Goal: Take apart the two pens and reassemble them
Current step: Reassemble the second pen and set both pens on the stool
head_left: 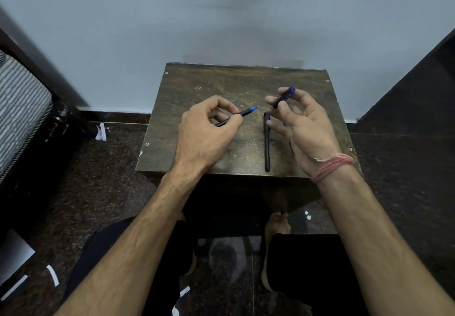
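Observation:
My left hand (204, 130) grips an uncapped black pen (242, 113) above the small dark wooden table (197, 89), its blue tip pointing right and away. My right hand (302, 123) holds the pen's blue cap (285, 96) between thumb and fingertips, a short gap to the right of the tip. A second black pen (267, 143), capped, lies on the table between my hands, running from far to near. Part of it is hidden behind my right fingers.
The table stands against a pale wall (221, 20). A striped mattress on a dark frame (22, 108) is at the left. Dark furniture (418, 89) rises at the right. Paper scraps (101, 132) lie on the dark stone floor. My legs are below the table.

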